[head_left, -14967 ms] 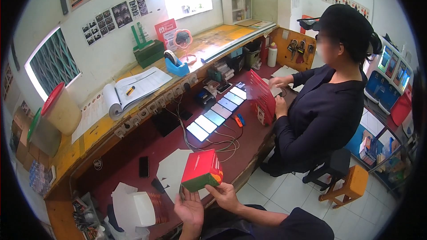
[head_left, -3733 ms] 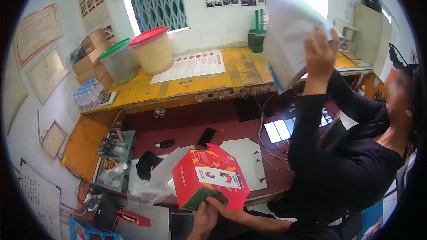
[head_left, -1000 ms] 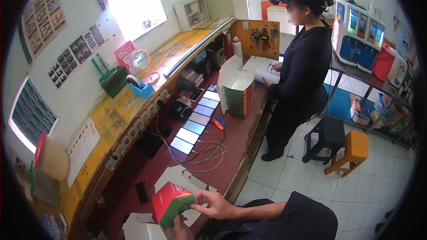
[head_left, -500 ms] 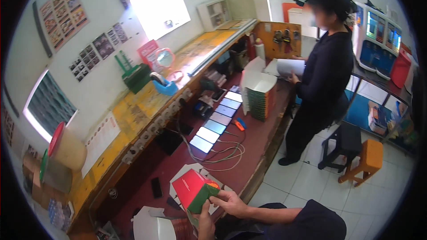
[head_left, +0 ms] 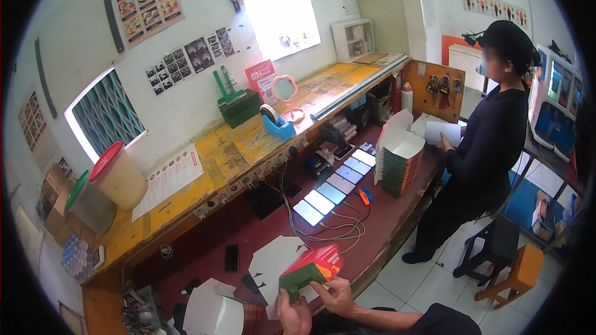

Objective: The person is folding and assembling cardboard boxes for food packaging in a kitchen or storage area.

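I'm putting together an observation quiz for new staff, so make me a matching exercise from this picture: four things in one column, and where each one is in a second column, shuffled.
Things
1. Red-and-green box
2. Tape dispenser
3. Row of lit phones
4. Orange stool

Places
A. On the tiled floor
B. On the dark red desktop
C. Held by the left hand and the right hand
D. On the yellow upper counter

Right pairs
1-C
2-D
3-B
4-A
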A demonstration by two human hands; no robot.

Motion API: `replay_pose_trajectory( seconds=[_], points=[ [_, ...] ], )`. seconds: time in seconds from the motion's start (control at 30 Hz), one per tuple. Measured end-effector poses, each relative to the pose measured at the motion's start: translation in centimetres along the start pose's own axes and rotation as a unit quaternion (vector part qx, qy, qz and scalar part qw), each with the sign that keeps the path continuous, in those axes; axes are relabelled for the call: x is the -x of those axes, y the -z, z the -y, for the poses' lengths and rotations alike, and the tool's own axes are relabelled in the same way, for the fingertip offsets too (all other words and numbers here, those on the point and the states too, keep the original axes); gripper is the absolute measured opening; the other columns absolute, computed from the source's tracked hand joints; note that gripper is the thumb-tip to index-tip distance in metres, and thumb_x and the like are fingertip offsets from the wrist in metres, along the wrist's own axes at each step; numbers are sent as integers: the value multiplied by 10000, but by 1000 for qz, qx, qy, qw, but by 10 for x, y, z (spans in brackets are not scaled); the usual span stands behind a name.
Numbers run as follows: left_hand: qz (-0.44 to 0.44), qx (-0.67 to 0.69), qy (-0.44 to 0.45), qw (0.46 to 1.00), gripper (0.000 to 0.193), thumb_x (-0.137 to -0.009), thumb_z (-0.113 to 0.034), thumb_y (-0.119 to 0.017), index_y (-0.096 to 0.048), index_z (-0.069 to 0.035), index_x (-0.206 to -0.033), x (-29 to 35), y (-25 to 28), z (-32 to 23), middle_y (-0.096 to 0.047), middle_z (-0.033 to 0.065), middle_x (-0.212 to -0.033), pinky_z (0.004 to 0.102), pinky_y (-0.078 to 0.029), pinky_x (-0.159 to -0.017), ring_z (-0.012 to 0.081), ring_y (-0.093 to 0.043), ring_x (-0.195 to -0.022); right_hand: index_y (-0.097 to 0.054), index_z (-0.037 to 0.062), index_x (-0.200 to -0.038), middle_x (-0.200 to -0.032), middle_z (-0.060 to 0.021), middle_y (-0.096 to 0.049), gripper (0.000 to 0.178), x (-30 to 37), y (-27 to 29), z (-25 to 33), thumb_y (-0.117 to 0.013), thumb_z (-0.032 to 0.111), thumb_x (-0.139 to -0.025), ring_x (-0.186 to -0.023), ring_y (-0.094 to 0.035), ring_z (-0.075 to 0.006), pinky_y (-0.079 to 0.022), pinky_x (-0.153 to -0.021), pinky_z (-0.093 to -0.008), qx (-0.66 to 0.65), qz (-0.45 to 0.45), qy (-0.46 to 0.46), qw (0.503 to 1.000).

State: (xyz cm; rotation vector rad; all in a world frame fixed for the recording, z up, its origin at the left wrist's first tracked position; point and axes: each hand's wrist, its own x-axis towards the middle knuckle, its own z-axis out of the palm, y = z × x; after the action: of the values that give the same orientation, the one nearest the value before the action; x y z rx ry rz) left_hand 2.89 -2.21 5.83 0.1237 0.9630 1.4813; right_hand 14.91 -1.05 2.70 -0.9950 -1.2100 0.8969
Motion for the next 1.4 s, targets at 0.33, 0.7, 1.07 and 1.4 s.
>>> replay_pose_trajectory(
  seconds=[0.33, 0.7, 1.07, 1.4],
  points=[
    [114, -10, 46, 992, 134, -1010, -175, -593, -630, -70, -1085, 1, 9, 6, -660, 28, -1026, 271, -526, -845, 125, -620, -949, -740, -30, -917, -678, -47, -677, 110, 1, 0, 17, -762, 56, -853, -553, -543, -37, -399, -464, -246, 48, -57, 85, 994],
    [25, -433, -254, 865, 218, -1018, -260, -589, -636, -80, -1131, -16, 37, 27, -679, 44, -996, 260, -526, -791, 125, -634, -879, -752, -16, -977, -821, -107, -739, 132, 10, 5, 10, -740, 71, -878, -684, -657, -92, -508, -610, -263, 30, -31, 39, 998],
    [156, -77, 77, 982, 484, -1016, -493, -510, -610, -35, -1135, 4, -9, 14, -675, 101, -1008, 334, -528, -807, 208, -628, -895, -717, -30, -996, -973, -146, -715, 167, 18, 11, 48, -645, 114, -957, -855, -647, -133, -529, -662, -320, -49, 57, -125, 989],
    [159, -254, -82, 951, 491, -985, -462, -585, -578, -16, -1193, -9, 1, 18, -640, 126, -1089, 373, -492, -887, 229, -600, -990, -469, 46, -1422, -1328, -216, -564, 699, 3, 23, 23, -777, 237, -824, -1082, -643, -294, -553, -811, -372, 241, -7, 158, 957]
  ],
)
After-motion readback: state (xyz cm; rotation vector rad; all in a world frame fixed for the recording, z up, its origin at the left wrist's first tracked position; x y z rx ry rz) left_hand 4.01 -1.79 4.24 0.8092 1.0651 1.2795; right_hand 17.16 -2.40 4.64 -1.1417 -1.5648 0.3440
